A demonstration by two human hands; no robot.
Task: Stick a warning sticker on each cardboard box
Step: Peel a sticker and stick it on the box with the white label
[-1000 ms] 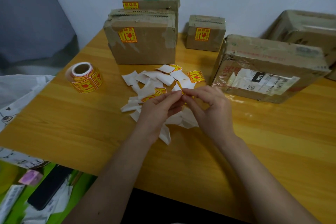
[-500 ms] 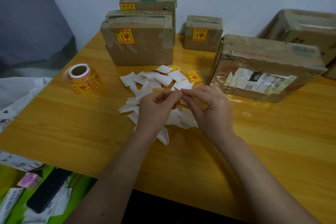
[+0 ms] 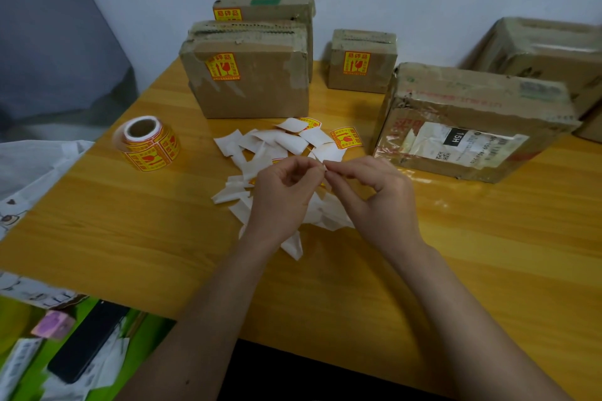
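yellow sticker (image 3: 321, 184) sits pinched between my left hand (image 3: 286, 195) and right hand (image 3: 374, 195) above the backing scraps (image 3: 286, 143) on the counter (image 3: 130, 221), so i should peel slowly from one corner before reaching for the unlabelled box (image 3: 469, 120).

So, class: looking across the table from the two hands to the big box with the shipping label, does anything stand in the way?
Nothing visible does. The left hand and right hand pinch a sticker above the scattered backing papers. The box with the shipping label stands to the right, with only bare table between.
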